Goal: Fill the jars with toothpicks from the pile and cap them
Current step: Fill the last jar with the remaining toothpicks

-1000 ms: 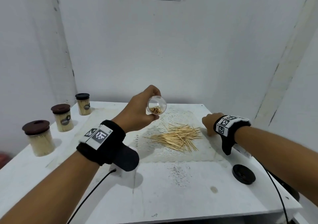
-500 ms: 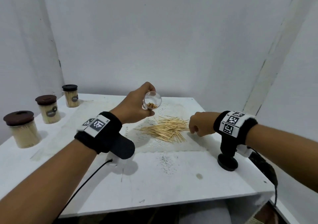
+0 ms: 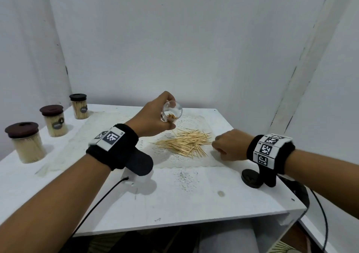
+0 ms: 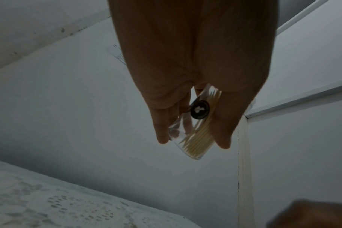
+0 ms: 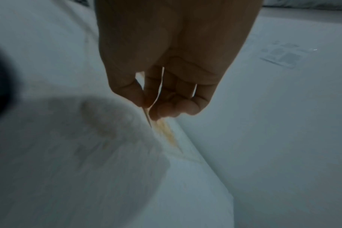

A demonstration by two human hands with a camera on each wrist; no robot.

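Observation:
My left hand [image 3: 155,116] grips a small clear jar [image 3: 172,113], tilted with its mouth toward me and a few toothpicks inside, held above the pile. In the left wrist view the jar [image 4: 193,131] sits between thumb and fingers, toothpicks lying along its lower side. The loose toothpick pile [image 3: 184,143] lies on a white lace mat [image 3: 180,161] mid-table. My right hand [image 3: 227,146] hovers at the pile's right edge with curled fingers; the right wrist view shows it [image 5: 156,108] pinching a toothpick [image 5: 147,118]. A black cap [image 3: 251,178] lies near the right table edge, partly behind my right wrist.
Three capped jars full of toothpicks stand along the left side: a large one [image 3: 26,143], a middle one [image 3: 54,120], a small one [image 3: 79,106]. Cables run from both wrists over the white table [image 3: 174,204]. Walls close in behind and at right.
My right hand slid from the pile's far right to its near right edge and now pinches a toothpick. The left hand keeps the jar above the pile. The head view tilted down.

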